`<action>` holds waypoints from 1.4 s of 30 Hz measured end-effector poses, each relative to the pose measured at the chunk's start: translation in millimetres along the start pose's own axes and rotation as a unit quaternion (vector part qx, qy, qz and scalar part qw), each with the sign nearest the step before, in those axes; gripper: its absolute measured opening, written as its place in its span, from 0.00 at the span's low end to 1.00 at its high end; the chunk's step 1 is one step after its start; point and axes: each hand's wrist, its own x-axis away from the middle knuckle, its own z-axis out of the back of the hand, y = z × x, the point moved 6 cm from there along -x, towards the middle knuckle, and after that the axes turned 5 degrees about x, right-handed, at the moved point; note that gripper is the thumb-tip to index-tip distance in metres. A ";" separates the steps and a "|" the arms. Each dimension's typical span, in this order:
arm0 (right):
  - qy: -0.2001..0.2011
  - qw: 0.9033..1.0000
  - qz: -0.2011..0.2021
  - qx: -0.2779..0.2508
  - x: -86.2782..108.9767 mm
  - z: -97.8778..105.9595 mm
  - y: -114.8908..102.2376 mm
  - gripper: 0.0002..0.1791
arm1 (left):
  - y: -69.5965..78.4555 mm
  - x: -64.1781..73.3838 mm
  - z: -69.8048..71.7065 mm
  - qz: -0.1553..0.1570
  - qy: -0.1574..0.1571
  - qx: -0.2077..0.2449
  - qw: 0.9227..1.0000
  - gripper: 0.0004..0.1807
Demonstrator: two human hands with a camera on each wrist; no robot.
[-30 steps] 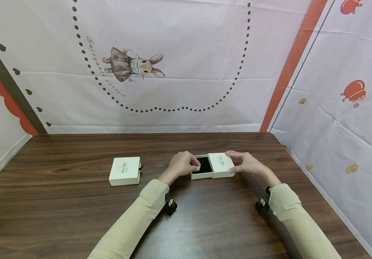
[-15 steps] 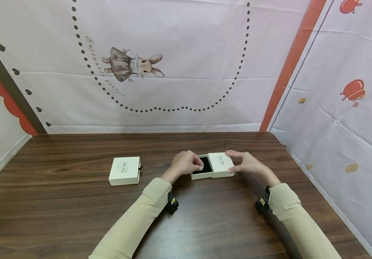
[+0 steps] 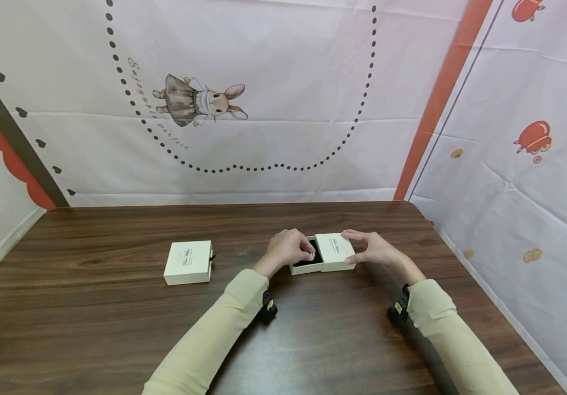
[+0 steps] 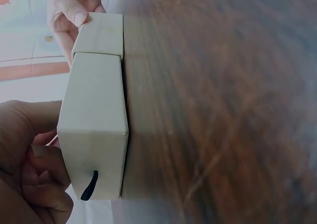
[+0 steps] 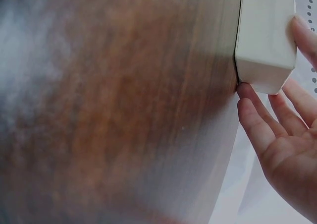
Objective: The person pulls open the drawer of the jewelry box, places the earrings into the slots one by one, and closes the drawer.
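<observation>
On the table, a cream drawer box (image 3: 335, 251) is slid partly out, its tray (image 3: 307, 269) toward the left and lined in black. My left hand (image 3: 285, 248) reaches over the tray and pinches a small silvery piece (image 3: 313, 254), too small to tell its kind. In the left wrist view a black pull tab (image 4: 89, 186) hangs from the tray's end, and the pinched piece is hidden. My right hand (image 3: 374, 248) holds the box's sleeve at its right end, thumb on the near side and fingers (image 5: 261, 120) at the end and far side.
A second cream box (image 3: 188, 261), closed and with a black tab, lies to the left on the brown wooden table (image 3: 90, 307). Behind the table hangs a white printed cloth (image 3: 283, 137); another patterned cloth (image 3: 505, 219) runs along the right side.
My left hand has moved slightly right, carrying the silvery piece further over the tray toward the sleeve. The right hand keeps its hold on the box. The head view has shifted slightly.
</observation>
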 end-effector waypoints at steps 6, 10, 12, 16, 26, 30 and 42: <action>-0.005 1.000 0.003 0.000 0.5 -0.7 -1.5 0.41 | 1.3 -0.5 -0.4 0.003 0.004 -0.025 1.000 0.02; -0.005 1.000 0.000 0.000 0.4 -1.2 -1.5 0.42 | 3.6 0.8 -0.9 -0.005 -0.007 -0.037 0.999 0.04; -0.005 1.000 -0.002 0.000 0.2 -1.3 -1.5 0.42 | 4.2 1.3 -1.2 -0.007 -0.013 -0.041 0.999 0.04; -0.005 1.000 -0.002 -0.002 0.5 -1.4 -2.1 0.42 | 4.5 0.6 -1.1 0.001 -0.009 -0.051 0.999 0.04; -0.005 1.000 -0.001 -0.007 -0.6 -1.2 -1.1 0.43 | 1.9 3.6 4.6 -0.007 0.014 -0.015 1.000 0.08; -0.003 1.000 0.000 0.002 0.0 0.0 -2.7 0.43 | -3.7 9.1 13.6 -0.023 0.027 0.050 0.998 0.10; -0.017 1.000 0.006 0.006 0.7 -0.5 -2.2 0.41 | -19.7 21.1 25.2 -0.030 0.024 0.118 0.992 0.22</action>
